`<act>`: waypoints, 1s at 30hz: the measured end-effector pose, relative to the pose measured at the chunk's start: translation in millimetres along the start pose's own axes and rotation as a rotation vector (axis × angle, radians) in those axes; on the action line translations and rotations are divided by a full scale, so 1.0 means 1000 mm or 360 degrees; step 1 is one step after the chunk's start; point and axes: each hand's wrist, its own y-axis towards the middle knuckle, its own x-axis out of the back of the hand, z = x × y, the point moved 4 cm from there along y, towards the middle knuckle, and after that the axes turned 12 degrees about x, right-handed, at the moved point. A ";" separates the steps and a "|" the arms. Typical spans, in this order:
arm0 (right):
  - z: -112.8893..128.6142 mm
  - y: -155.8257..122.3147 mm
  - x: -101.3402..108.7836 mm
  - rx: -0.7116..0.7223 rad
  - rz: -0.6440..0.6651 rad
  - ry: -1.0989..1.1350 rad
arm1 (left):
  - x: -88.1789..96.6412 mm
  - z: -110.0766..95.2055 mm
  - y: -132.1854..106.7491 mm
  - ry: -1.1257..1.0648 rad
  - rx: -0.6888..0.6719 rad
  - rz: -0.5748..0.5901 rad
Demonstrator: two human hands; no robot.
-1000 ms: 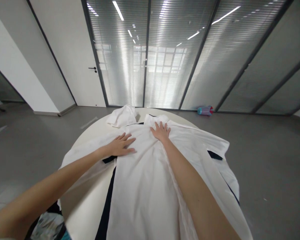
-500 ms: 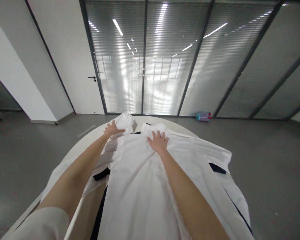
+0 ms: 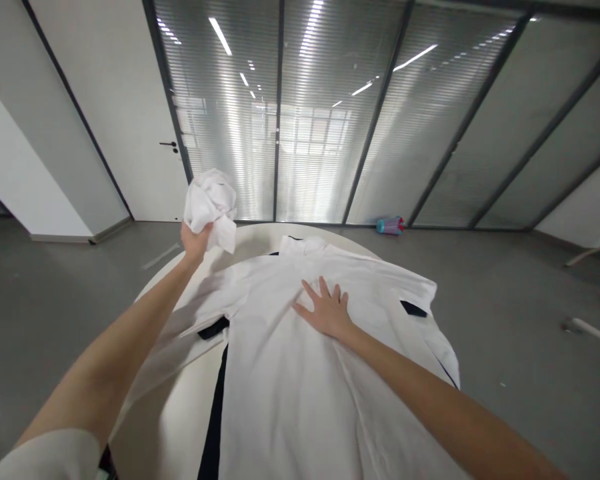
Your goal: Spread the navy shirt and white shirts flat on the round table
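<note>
A white garment (image 3: 280, 360) with dark trim, shaped like a shirt or coat with short sleeves, lies spread over a round pale table (image 3: 180, 413). Its collar points toward the far edge. My left hand (image 3: 196, 241) is raised above the table's far left side, its fingers closed around a crumpled white cloth (image 3: 211, 203). Flat on the upper chest of the garment rests my right hand (image 3: 327, 310), fingers spread and holding nothing. Long white fabric also hangs over the table's right edge.
Beyond the table stands a glass wall (image 3: 315, 133) with blinds, and a white door (image 3: 130, 133) with a dark handle. A blue and red patterned object (image 3: 390, 225) lies on the grey floor (image 3: 505, 320) by the wall. Pale furniture legs (image 3: 597, 333) show at the right.
My left hand has lifted the crumpled cloth off the table, up and to the left. My right hand has slid down the garment toward me. The view has shifted slightly right.
</note>
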 end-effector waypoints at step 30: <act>0.001 0.090 0.053 0.0310 -0.0379 0.1481 | -0.017 -0.103 -0.130 -0.0121 -0.0338 0.0633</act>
